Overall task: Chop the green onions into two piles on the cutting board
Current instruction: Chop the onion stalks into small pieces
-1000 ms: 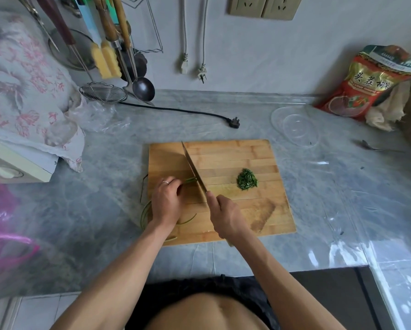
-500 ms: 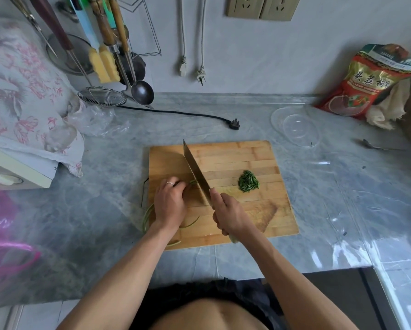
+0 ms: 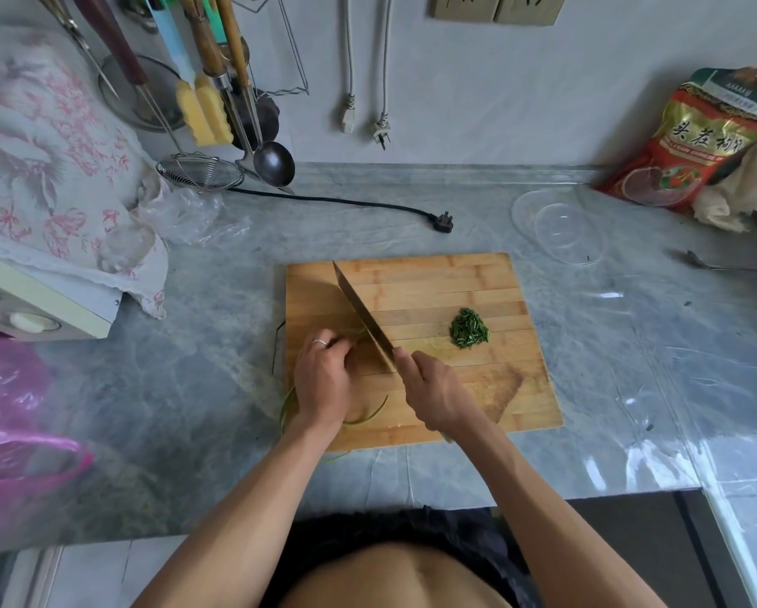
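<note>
Change vs. 0.5 s ago: little. The knife (image 3: 361,315) holds about the same diagonal line, its edge still at the stalk ends by the left hand's fingertips; the chopped pile has not shifted.

Orientation: knife long axis runs diagonally, tip toward far-left of the cutting board (image 3: 455,283), handle toward near-right, hidden in the right hand (image 3: 438,390). The green onions (image 3: 291,399) lie approx. near-to-far under the left hand (image 3: 324,379); cut ends point far-right and meet the blade. Long tails curve back off the board's near-left edge and over the counter (image 3: 192,366).

Hands: left hand is palm down, fingers curled, pinning the stalks to the board, knuckles just beside the blade's flat; a ring shows on one finger. Right hand is wrapped round the knife handle, forefinger up by the blade's heel. Both forearms reach in from the near edge.

Appearance: stalks are thin, bright green, mostly covered by the hand. One chopped pile (image 3: 470,329) of short dark-green bits sits on the board's right half, well apart from the blade.
</note>
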`<state>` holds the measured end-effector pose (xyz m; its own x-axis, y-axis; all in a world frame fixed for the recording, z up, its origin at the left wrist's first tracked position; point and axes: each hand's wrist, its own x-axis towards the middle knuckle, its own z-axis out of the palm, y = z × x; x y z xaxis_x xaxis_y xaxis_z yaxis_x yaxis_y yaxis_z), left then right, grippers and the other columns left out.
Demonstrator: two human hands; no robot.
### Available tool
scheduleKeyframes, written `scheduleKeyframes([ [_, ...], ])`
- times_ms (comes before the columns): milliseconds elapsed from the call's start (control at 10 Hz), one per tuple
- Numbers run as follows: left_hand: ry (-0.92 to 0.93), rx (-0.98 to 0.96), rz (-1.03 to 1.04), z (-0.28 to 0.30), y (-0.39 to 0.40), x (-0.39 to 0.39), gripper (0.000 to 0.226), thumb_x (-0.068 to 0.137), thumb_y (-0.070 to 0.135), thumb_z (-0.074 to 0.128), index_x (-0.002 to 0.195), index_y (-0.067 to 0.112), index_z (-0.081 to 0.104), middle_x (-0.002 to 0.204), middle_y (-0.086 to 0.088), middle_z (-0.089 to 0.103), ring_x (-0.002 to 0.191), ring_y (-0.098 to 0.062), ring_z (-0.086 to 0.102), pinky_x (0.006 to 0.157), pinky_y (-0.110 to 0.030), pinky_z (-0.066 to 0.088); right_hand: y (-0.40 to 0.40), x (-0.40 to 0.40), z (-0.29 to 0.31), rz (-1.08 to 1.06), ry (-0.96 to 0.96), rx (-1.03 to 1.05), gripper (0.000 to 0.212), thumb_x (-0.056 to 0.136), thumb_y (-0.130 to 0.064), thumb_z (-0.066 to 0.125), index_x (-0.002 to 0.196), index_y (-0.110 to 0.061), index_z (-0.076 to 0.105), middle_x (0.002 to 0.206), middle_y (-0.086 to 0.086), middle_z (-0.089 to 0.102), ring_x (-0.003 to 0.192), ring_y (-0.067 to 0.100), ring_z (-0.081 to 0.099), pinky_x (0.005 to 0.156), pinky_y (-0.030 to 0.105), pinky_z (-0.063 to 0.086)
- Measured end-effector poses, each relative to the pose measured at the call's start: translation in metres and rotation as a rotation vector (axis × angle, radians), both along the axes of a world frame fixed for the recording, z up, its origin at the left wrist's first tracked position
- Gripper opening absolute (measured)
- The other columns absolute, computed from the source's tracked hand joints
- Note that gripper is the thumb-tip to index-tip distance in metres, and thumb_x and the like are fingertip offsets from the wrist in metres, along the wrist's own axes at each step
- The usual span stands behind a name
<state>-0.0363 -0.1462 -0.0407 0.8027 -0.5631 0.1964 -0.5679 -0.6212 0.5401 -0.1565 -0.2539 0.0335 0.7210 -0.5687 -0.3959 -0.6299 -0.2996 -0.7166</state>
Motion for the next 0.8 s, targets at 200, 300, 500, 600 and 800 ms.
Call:
scheduleKeyframes([
  [200, 0.006, 0.034, -0.007, 0.001, 0.001, -0.003, 0.025, 0.078, -0.008, 0.062, 0.092, 0.007, 0.077, 0.091, -0.010, 0.066, 0.085, -0.034, 0.059, 0.068, -0.041, 0.054, -0.010, 0.005, 0.009, 0.105, 0.077, -0.014, 0.051, 0.101, -0.046, 0.033, 0.086, -0.002, 0.054, 0.078, 0.016, 0.061, 0.063, 0.023, 0.053, 0.061, 0.032, 0.042],
  [300, 0.026, 0.011, 0.027, 0.001, -0.003, -0.006, 0.022, 0.081, -0.004, 0.067, 0.094, 0.011, 0.078, 0.089, -0.008, 0.067, 0.084, -0.030, 0.060, 0.068, -0.038, 0.053, -0.015, 0.008, 0.014, 0.124, 0.154, -0.119, 0.051, 0.102, -0.047, 0.022, 0.087, -0.009, 0.053, 0.079, 0.010, 0.055, 0.073, 0.025, 0.049, 0.070, 0.032, 0.038],
  [500, 0.033, 0.002, 0.068, 0.004, -0.012, -0.018, 0.020, 0.082, -0.004, 0.068, 0.093, 0.009, 0.078, 0.088, -0.010, 0.066, 0.083, -0.032, 0.062, 0.065, -0.036, 0.052, -0.026, 0.010, 0.018, 0.125, 0.128, -0.125, 0.047, 0.102, -0.045, 0.019, 0.074, -0.018, 0.044, 0.068, 0.004, 0.048, 0.069, 0.025, 0.048, 0.068, 0.034, 0.038],
  [600, 0.024, 0.044, 0.101, 0.005, -0.016, -0.025, 0.022, 0.078, -0.006, 0.068, 0.090, 0.009, 0.078, 0.086, -0.011, 0.066, 0.079, -0.034, 0.063, 0.060, -0.036, 0.053, -0.024, 0.004, 0.010, 0.092, -0.043, -0.012, 0.016, 0.100, -0.022, 0.031, 0.092, -0.013, 0.041, 0.061, 0.007, 0.038, 0.047, 0.024, 0.035, 0.049, 0.031, 0.034],
  [800, 0.075, 0.057, 0.231, 0.015, -0.024, -0.031, 0.023, 0.080, -0.002, 0.066, 0.093, 0.013, 0.078, 0.094, -0.007, 0.069, 0.084, -0.030, 0.065, 0.067, -0.035, 0.052, -0.053, -0.001, -0.002, 0.242, 0.081, -0.117, 0.059, 0.098, -0.056, 0.016, 0.086, -0.010, 0.051, 0.078, 0.010, 0.056, 0.076, 0.030, 0.055, 0.073, 0.035, 0.046],
])
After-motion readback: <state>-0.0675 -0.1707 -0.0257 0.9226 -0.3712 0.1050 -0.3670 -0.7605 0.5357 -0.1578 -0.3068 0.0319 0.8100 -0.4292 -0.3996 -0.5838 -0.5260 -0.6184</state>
